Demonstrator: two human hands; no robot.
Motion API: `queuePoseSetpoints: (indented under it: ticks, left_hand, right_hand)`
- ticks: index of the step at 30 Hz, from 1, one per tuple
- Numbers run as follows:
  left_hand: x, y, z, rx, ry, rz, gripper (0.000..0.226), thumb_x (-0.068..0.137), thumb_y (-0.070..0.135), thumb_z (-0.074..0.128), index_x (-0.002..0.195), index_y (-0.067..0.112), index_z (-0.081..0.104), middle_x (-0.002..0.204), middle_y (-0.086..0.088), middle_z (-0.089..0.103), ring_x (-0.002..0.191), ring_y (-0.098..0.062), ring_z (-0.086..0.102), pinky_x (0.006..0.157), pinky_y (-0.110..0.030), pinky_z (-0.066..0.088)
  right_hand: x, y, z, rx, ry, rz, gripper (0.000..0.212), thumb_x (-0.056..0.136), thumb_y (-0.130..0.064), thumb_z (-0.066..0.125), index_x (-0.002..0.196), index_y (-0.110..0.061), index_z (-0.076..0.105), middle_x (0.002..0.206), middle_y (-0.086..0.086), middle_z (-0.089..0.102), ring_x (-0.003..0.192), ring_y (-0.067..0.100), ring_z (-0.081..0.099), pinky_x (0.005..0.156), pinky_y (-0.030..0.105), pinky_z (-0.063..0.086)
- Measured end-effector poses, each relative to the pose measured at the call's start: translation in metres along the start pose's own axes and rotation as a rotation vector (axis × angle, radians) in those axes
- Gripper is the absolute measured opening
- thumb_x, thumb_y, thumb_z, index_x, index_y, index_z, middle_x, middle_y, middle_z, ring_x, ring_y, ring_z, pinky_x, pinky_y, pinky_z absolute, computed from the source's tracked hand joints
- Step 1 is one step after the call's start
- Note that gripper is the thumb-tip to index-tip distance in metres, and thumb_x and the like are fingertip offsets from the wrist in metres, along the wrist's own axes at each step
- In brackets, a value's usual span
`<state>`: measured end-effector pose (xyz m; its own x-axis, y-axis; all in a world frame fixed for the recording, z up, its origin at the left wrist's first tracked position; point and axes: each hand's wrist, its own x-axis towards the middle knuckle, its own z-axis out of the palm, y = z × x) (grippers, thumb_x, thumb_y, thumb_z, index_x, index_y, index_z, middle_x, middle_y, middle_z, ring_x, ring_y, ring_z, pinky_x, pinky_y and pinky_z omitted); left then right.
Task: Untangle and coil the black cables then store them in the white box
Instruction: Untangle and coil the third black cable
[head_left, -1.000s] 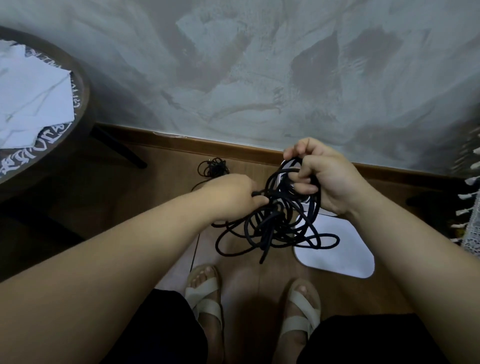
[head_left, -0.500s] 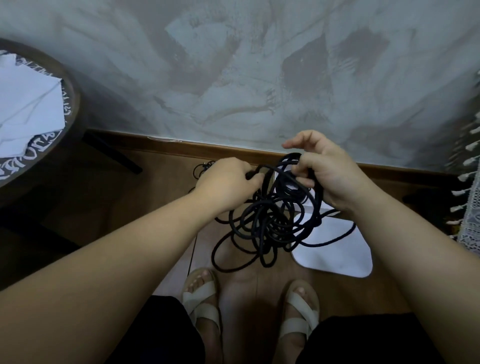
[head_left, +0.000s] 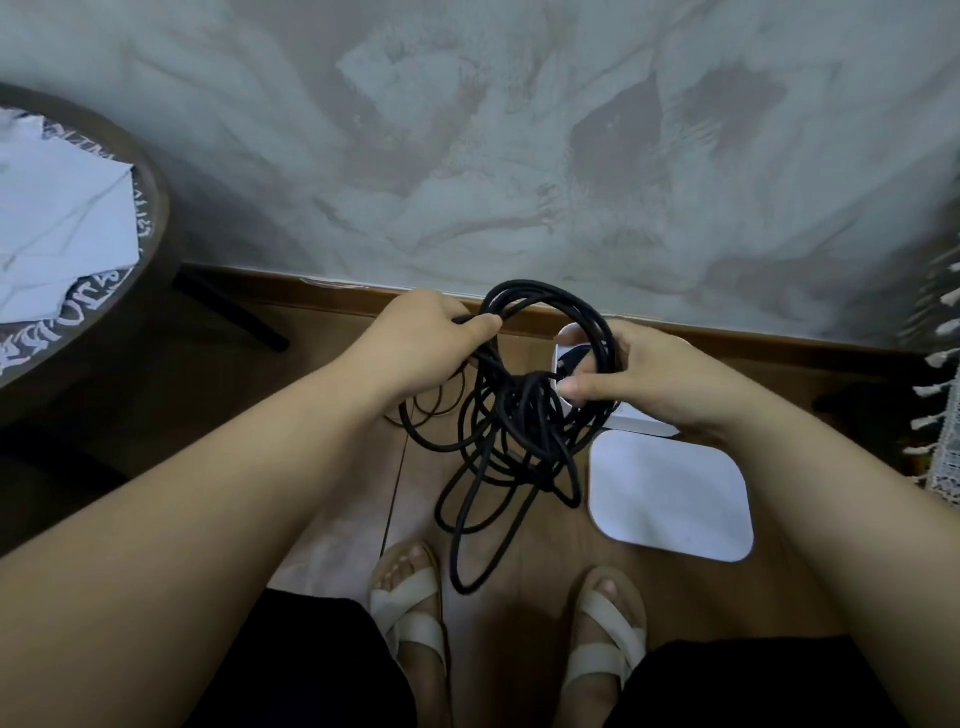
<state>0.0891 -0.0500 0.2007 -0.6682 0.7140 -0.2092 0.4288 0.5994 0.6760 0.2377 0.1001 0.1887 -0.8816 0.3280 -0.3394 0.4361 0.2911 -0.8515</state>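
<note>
A tangled bundle of black cable (head_left: 511, 415) hangs in the air between my hands, above the wooden floor. My left hand (head_left: 421, 343) grips several strands at the bundle's upper left. My right hand (head_left: 649, 374) holds the right side of the round loop, fingers curled through it. Loose loops dangle down toward my feet. The white box (head_left: 566, 358) stands on the floor behind my right hand, mostly hidden, with something dark inside. Its white lid (head_left: 670, 493) lies flat on the floor in front of it.
A round dark table (head_left: 150, 218) with white paper on it stands at the left. A grey wall and wooden skirting run close ahead. A thin black cable (head_left: 431, 405) lies on the floor under my left hand. A fringed cloth (head_left: 940, 415) hangs at the right edge.
My hands have moved apart and opened the top of the bundle into a round loop. The hanging loops have dropped lower toward my feet.
</note>
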Motion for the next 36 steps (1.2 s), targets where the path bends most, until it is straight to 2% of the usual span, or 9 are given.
queuePoseSetpoints:
  ticks: [2,6,10,15,20,25,29,32,36]
  left_hand:
    - [-0.001,0.000,-0.002,0.056,-0.016,0.022,0.051,0.093,0.048,0.051,0.084,0.000,0.067,0.056,-0.002,0.042,0.050,-0.014,0.038,0.049,-0.027,0.028]
    - [-0.001,-0.003,-0.013,0.155,-0.133,0.043,0.063,0.080,0.064,0.054,0.087,0.003,0.067,0.062,-0.002,0.050,0.057,-0.014,0.046,0.056,-0.026,0.035]
    - [-0.006,-0.009,-0.034,-0.015,-0.310,0.020,0.033,0.078,0.049,0.066,0.080,0.016,0.068,0.047,0.008,0.043,0.042,-0.006,0.038,0.047,-0.017,0.033]
    - [-0.009,-0.012,-0.039,-0.265,-0.242,0.069,0.020,0.086,0.033,0.062,0.076,0.016,0.068,0.041,0.010,0.037,0.040,-0.005,0.031,0.044,-0.016,0.027]
    - [-0.011,-0.007,-0.033,-0.077,-0.232,0.141,0.018,0.086,0.033,0.065,0.075,0.020,0.070,0.036,0.016,0.044,0.034,0.004,0.040,0.039,-0.006,0.027]
    - [-0.010,-0.008,-0.026,0.003,-0.242,0.132,0.019,0.086,0.036,0.064,0.077,0.021,0.070,0.037,0.018,0.045,0.039,0.005,0.043,0.045,-0.010,0.030]
    - [-0.008,-0.009,-0.019,-0.059,-0.231,0.150,0.019,0.088,0.036,0.062,0.078,0.024,0.072,0.038,0.014,0.042,0.039,0.001,0.039,0.044,-0.011,0.028]
    - [-0.009,-0.008,-0.009,-0.185,-0.241,0.128,0.024,0.092,0.035,0.057,0.079,0.023,0.072,0.042,0.012,0.036,0.041,-0.004,0.031,0.048,-0.022,0.028]
    - [-0.012,0.000,0.002,-0.522,-0.250,0.020,0.026,0.098,0.026,0.048,0.081,0.013,0.064,0.046,0.007,0.031,0.039,-0.007,0.023,0.041,-0.019,0.020]
  right_hand:
    - [0.003,0.001,0.003,0.028,0.034,-0.034,0.014,0.091,-0.022,0.061,0.093,-0.008,0.058,0.060,0.003,0.054,0.063,0.017,0.059,0.078,0.033,0.051]
    - [0.008,0.000,0.004,0.387,0.004,0.038,0.023,0.091,-0.030,0.054,0.085,-0.007,0.053,0.052,-0.003,0.032,0.050,0.015,0.036,0.069,0.035,0.052]
    - [0.007,-0.004,0.004,0.603,0.053,0.119,0.028,0.082,-0.039,0.055,0.076,-0.012,0.047,0.050,-0.003,0.030,0.044,0.012,0.029,0.059,0.030,0.051]
    - [0.003,-0.009,0.004,0.235,0.171,0.086,0.031,0.099,-0.036,0.042,0.078,-0.015,0.049,0.054,-0.001,0.058,0.061,0.019,0.058,0.075,0.037,0.047]
    - [-0.003,-0.019,0.009,-0.208,0.217,0.018,0.029,0.100,-0.039,0.037,0.089,-0.024,0.058,0.077,-0.014,0.069,0.075,-0.002,0.057,0.066,0.013,0.038]
    - [-0.005,-0.023,0.004,-0.287,0.294,-0.018,0.036,0.099,-0.042,0.036,0.077,-0.025,0.058,0.089,-0.008,0.067,0.085,0.008,0.057,0.082,0.024,0.041]
    - [-0.009,-0.024,0.007,-0.223,0.222,-0.058,0.030,0.100,-0.037,0.036,0.080,-0.025,0.054,0.089,-0.010,0.069,0.084,0.006,0.061,0.070,0.017,0.043]
    - [-0.009,-0.024,0.008,-0.182,0.235,-0.062,0.028,0.100,-0.037,0.034,0.083,-0.024,0.052,0.084,-0.006,0.072,0.074,0.008,0.062,0.068,0.019,0.045]
    - [-0.006,-0.023,0.006,-0.103,0.263,-0.100,0.033,0.101,-0.036,0.033,0.077,-0.018,0.046,0.068,0.001,0.067,0.075,0.013,0.066,0.074,0.028,0.048]
